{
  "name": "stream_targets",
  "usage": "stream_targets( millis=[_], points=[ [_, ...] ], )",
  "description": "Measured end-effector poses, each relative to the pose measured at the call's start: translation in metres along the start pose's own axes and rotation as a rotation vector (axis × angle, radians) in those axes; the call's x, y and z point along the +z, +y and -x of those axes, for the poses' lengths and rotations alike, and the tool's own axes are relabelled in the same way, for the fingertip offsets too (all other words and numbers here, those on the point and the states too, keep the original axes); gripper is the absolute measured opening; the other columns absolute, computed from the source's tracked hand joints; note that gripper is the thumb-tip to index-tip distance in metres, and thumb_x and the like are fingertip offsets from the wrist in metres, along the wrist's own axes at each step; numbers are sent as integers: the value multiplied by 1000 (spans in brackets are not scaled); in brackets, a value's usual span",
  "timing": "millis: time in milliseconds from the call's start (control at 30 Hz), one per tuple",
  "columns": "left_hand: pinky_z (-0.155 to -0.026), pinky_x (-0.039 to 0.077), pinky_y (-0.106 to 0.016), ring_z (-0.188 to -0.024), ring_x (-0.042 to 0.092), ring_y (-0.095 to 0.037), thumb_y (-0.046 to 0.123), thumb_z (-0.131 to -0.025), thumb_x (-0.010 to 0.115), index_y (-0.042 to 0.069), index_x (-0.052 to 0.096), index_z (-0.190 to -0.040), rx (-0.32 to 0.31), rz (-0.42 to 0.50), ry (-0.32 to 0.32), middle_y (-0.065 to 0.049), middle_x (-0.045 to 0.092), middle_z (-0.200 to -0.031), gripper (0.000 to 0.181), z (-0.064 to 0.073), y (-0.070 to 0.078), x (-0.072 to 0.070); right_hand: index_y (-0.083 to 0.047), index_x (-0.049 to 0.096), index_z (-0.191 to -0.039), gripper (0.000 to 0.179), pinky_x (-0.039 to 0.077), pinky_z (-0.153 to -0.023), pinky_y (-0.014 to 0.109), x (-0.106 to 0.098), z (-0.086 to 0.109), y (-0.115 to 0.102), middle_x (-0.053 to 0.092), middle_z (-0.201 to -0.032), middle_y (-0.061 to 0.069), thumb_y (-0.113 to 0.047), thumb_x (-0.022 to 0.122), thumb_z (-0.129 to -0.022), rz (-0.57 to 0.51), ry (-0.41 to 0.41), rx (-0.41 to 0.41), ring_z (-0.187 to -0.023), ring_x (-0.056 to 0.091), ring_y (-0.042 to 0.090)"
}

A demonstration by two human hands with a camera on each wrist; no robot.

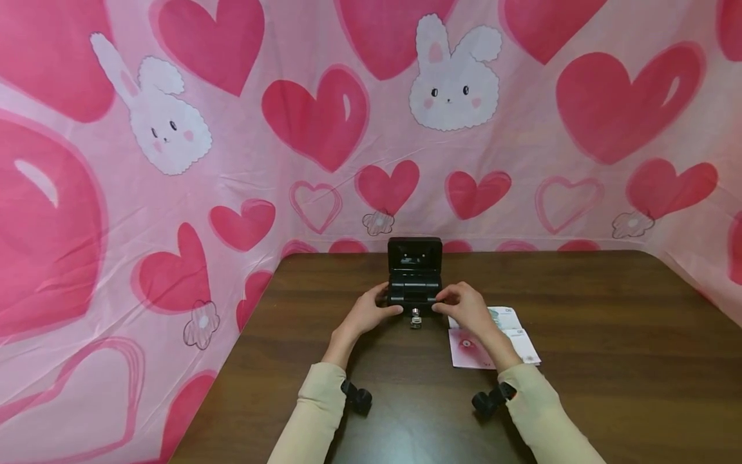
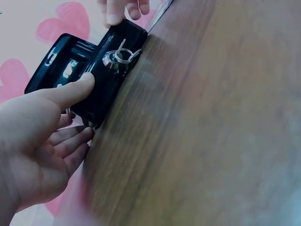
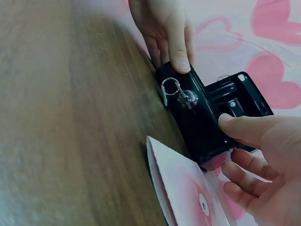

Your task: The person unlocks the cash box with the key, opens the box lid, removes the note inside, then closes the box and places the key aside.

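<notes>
A small black cash box (image 1: pixel 414 293) stands on the table with its lid (image 1: pixel 414 254) raised at the back. Keys on a ring (image 1: pixel 415 318) hang from the lock on its front, seen closer as a key ring (image 2: pixel 123 57) in the left wrist view. My left hand (image 1: pixel 371 310) holds the box's left end, thumb on the front edge and fingers at the side. At the other end, my right hand (image 1: pixel 466 305) grips the rim with its thumb (image 3: pixel 240 126) on top and fingers curled beside the end wall. The box's inside is hard to make out.
A pink and white folded paper booklet (image 1: pixel 469 351) lies right of the box, partly under my right forearm. The brown wooden table (image 1: pixel 626 361) extends to both sides. Behind it hangs a pink cloth (image 1: pixel 324 51) with hearts and rabbits.
</notes>
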State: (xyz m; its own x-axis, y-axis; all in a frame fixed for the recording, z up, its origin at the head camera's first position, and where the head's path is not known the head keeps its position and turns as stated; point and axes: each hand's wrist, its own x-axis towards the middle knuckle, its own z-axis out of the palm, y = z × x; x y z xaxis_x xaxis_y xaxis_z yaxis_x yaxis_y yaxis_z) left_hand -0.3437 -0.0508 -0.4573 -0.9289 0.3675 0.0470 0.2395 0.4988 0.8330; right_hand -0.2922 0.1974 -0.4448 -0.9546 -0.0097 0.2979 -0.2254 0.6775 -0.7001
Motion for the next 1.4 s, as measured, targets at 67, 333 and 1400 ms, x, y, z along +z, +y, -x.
stream_targets(
  millis=[67,333,1400],
  points=[
    [-112,38,-51,-132,51,-31,40,-87,75,10,40,-152,-1,-8,-8,-15,54,-144,79,0,2,-1,-8,74,-96,20,51,-79,36,-3,0,0,63,-97,9,-23,79,-84,-8,0,-2,-89,65,23],
    [-111,40,-50,-136,49,-30,62,-92,56,12,38,-153,-6,-77,-60,-13,49,-149,81,-9,8,-4,-5,71,-107,25,51,-87,41,-20,1,7,67,-109,17,-24,72,-91,-27,56,37,-98,63,30],
    [-116,35,-50,-144,41,-25,52,-96,58,22,32,-156,147,5,108,-8,43,-155,73,-33,46,-33,0,36,-151,67,37,-113,51,-25,-58,-32,47,-148,27,-27,63,-97,-92,12,56,-136,47,40]
  ],
)
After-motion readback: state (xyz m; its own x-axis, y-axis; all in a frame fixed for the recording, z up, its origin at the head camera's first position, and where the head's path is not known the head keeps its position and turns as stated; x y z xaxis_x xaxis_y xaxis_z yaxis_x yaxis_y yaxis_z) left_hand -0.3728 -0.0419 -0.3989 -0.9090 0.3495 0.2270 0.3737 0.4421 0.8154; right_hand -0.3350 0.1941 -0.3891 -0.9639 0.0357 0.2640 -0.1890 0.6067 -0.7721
